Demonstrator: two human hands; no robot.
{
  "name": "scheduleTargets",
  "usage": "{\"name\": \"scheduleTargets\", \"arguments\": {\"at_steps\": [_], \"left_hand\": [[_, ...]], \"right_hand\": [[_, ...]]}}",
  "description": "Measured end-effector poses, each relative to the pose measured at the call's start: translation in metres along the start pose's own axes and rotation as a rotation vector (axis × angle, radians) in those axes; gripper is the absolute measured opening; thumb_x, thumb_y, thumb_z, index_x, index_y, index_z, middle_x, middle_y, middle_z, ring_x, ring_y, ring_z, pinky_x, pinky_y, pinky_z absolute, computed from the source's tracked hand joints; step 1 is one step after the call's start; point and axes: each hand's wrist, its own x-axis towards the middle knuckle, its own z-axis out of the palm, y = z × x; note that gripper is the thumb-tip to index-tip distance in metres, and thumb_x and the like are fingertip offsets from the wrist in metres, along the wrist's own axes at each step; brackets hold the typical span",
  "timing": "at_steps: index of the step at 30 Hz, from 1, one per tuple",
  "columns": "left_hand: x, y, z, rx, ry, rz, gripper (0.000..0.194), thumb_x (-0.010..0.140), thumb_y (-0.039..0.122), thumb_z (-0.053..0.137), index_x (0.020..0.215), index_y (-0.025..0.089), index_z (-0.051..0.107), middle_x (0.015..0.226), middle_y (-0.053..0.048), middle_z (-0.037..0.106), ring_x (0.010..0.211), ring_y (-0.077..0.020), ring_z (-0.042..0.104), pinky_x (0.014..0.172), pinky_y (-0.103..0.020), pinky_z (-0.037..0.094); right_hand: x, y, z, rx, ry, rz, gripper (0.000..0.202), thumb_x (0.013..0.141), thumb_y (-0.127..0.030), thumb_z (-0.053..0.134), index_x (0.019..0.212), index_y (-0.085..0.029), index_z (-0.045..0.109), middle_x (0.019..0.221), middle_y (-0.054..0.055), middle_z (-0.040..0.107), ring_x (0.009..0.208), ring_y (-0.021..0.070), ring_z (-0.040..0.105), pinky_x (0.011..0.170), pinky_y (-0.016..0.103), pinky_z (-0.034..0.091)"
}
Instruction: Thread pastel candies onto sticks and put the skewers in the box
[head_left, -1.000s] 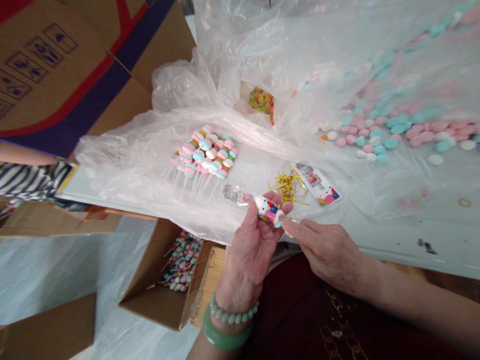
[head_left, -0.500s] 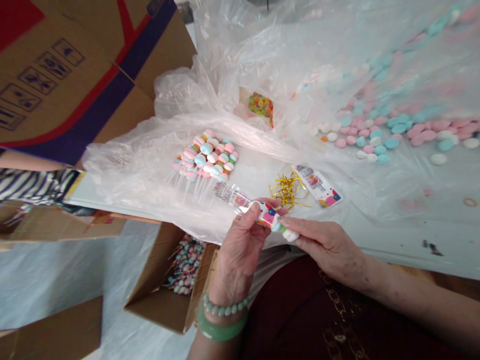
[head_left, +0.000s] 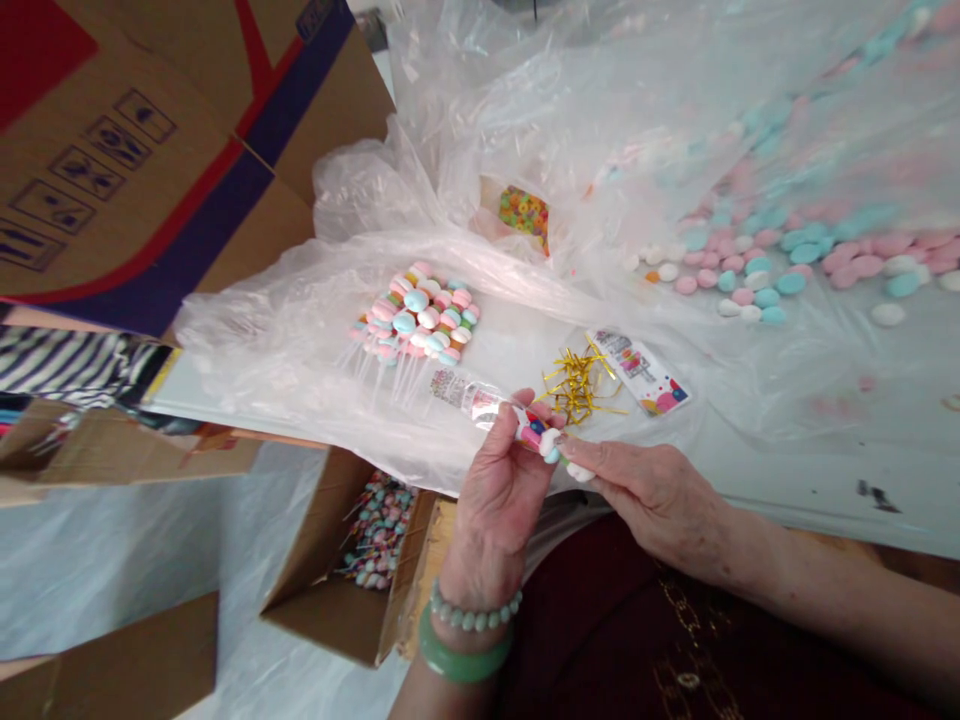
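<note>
My left hand [head_left: 499, 490] is closed around a printed clear plastic bag [head_left: 484, 403], whose far end points left over the table. At the bag's right end, my right hand [head_left: 664, 495] pinches a candy skewer [head_left: 578, 471] of white, blue and green pieces, partly inside the bag's mouth. How deep the skewer sits is hidden by fingers and print. Just beyond my hands lie gold twist ties [head_left: 579, 385] and more printed bags [head_left: 645, 375]. Candy skewers with white sticks [head_left: 427, 315] form a pile at the upper left of my hands.
Loose pink, blue and white candies [head_left: 757, 270] spread over the right of the table under plastic sheeting [head_left: 570, 110]. A small bag of colourful rings [head_left: 523, 213] lies farther back. Below the edge, a carton [head_left: 300, 580] holds candy skewers. A large carton [head_left: 187, 180] stands left.
The skewer and the bag have shifted slightly against each other, and a white piece now shows at the bag's mouth. My left wrist has moved a little right; the view has shifted slightly.
</note>
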Motion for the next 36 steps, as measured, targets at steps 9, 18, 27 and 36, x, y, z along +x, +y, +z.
{"name": "scheduleTargets", "arguments": {"at_steps": [9,18,27,36], "left_hand": [[0.006,0.004,-0.001,0.049,0.047,0.083,0.029,0.093,0.029,0.046,0.076,0.014,0.065,0.080,-0.004,0.065,0.071,-0.0133,0.061,0.076,-0.030,0.050],[0.005,-0.004,-0.004,0.142,-0.002,0.151,0.020,0.084,0.033,0.061,0.083,0.014,0.067,0.077,-0.004,0.066,0.073,-0.0158,0.064,0.077,-0.031,0.052],[0.007,-0.006,-0.007,0.142,0.016,0.146,0.018,0.085,0.027,0.060,0.086,0.010,0.067,0.081,-0.006,0.069,0.077,-0.0153,0.065,0.083,-0.030,0.052],[0.008,-0.010,-0.006,0.081,-0.031,0.120,0.019,0.085,0.035,0.061,0.093,0.019,0.068,0.093,-0.004,0.070,0.094,-0.0207,0.066,0.093,-0.040,0.048]], "right_hand": [[-0.002,0.001,0.001,0.005,0.016,-0.017,0.042,0.092,-0.011,0.041,0.132,-0.019,0.051,0.122,0.008,0.065,0.107,0.0172,0.063,0.091,0.032,0.054],[0.001,0.000,0.000,0.120,0.022,0.021,0.041,0.093,-0.015,0.043,0.132,-0.022,0.053,0.128,0.005,0.061,0.114,0.0171,0.060,0.097,0.034,0.050],[0.008,-0.001,0.004,0.498,0.104,0.249,0.036,0.088,-0.020,0.052,0.123,-0.026,0.062,0.121,0.001,0.065,0.106,0.0199,0.064,0.092,0.041,0.053],[0.002,-0.002,0.017,0.305,0.115,0.098,0.042,0.090,-0.018,0.048,0.130,-0.028,0.055,0.124,0.003,0.064,0.113,0.0197,0.060,0.099,0.041,0.048]]}}
